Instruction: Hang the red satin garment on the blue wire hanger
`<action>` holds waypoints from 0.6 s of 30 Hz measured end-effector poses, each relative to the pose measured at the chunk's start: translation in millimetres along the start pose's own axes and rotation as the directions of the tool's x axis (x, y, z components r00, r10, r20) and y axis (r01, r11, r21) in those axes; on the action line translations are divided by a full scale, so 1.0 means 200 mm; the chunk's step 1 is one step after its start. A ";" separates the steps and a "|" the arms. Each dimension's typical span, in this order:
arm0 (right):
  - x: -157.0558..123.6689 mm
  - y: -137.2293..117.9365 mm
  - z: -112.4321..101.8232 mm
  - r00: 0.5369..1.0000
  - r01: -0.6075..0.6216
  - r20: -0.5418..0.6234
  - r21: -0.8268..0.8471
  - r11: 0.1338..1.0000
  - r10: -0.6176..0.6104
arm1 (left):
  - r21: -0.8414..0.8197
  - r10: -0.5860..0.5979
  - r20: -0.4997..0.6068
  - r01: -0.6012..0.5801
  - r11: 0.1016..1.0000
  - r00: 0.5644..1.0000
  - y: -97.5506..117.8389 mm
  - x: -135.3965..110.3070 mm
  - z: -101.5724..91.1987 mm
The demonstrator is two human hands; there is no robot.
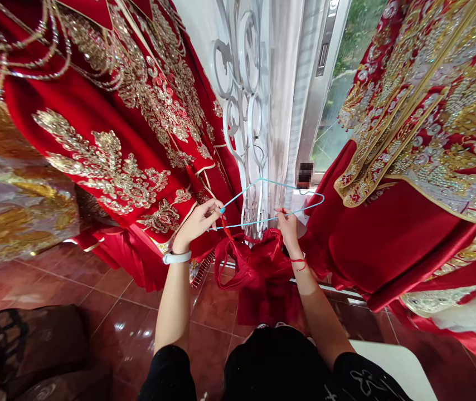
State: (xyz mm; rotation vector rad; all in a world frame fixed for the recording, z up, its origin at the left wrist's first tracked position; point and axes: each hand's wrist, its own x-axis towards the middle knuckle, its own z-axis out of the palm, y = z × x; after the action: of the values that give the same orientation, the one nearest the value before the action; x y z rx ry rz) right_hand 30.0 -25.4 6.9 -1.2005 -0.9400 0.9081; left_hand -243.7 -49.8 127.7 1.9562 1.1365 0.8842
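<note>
My left hand [199,221] and right hand [288,229] grip the light-blue clothes hanger [261,179], its length crosswise. The red garment [258,260] hangs below, between them.

Floor [131,326] is showing dark red, glossy tiles, pale joint lines running between them. Light is glinting off the tiles in white spots. Past the floor's far edge, a white wall [194,19] is rising; white scrollwork [249,108] is standing just beside it. Further right, a pale-framed window [330,120] is letting greenery [359,30] show through. Brown cushions [49,340] are occupying the floor's near left corner. Toward the near right corner, a white rounded surface [397,370] is lying partly hidden.
</note>
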 end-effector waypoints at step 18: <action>0.02 -0.09 -0.62 0.995 0.093 -0.001 0.240 0.966 -0.096 | 0.238 0.108 -0.124 -0.077 0.968 0.986 -0.14 0.04 0.00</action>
State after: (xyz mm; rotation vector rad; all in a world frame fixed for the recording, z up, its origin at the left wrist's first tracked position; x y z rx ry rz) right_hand 149.6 -66.3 11.5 -0.9386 -0.8614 0.9235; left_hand -253.5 -31.6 105.8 2.1818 1.2850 0.9834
